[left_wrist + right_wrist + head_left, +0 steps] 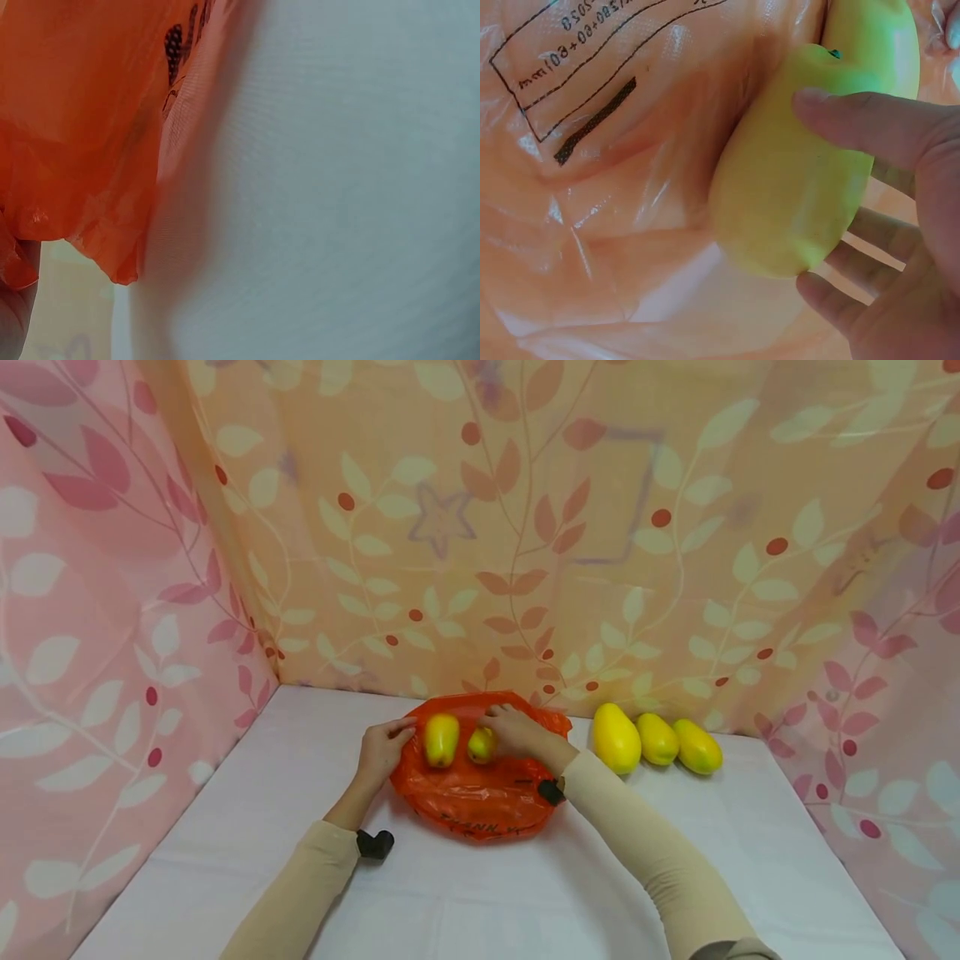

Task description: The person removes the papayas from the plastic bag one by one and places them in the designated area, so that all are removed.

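An orange-red plastic bag (480,806) with dark printing lies spread open on the table. My left hand (381,750) pinches the bag's left edge; in the left wrist view, part of that hand (13,315) shows beside a fold of the plastic. Inside the bag, my right hand (517,732) grips a yellow-green mango (482,746). Seen from the right wrist, the thumb lies over the mango (787,172) and the other fingers curl along its side. A second mango (442,740) sits to its left in the bag.
Three yellow mangoes, a large one (617,739) and two smaller ones (657,739) (697,747), stand in a row right of the bag. Floral curtains (525,527) enclose the white table (247,827) at the back and sides.
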Action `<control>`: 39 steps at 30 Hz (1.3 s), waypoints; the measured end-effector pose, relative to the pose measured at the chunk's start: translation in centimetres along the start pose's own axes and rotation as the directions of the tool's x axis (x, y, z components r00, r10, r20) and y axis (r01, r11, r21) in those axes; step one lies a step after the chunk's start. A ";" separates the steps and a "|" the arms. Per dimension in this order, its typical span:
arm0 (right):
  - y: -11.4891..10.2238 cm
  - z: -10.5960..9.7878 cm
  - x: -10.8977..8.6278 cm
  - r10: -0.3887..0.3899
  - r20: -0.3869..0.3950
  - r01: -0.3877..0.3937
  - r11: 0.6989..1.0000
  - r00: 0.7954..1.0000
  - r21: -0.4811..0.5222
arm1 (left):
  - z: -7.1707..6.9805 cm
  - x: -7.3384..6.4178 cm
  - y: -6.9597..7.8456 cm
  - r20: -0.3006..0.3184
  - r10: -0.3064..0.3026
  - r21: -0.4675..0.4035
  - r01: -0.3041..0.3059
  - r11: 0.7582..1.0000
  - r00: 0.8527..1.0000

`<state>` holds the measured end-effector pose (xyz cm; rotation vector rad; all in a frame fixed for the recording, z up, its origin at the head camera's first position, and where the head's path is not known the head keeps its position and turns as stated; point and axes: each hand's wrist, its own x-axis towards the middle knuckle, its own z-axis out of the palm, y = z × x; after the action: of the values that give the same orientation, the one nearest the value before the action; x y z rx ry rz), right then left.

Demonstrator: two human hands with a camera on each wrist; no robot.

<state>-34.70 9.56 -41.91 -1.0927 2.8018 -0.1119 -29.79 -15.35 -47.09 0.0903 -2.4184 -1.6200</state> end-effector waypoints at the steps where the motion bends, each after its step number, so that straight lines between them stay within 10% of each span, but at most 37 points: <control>1: -0.1 -0.1 0.0 -0.001 0.002 0.001 1.000 1.000 -0.008 | 0.0 0.0 0.1 0.002 0.001 -0.003 -0.001 1.000 1.000; 39: 0.0 -0.6 -0.7 0.051 0.040 -0.058 0.981 0.998 0.183 | -0.1 0.1 0.2 0.011 -0.012 -0.019 0.012 1.000 1.000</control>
<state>-34.32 10.01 -41.21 -0.9654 2.7221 -0.3357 -29.81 -15.39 -46.88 0.0934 -2.4147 -1.6529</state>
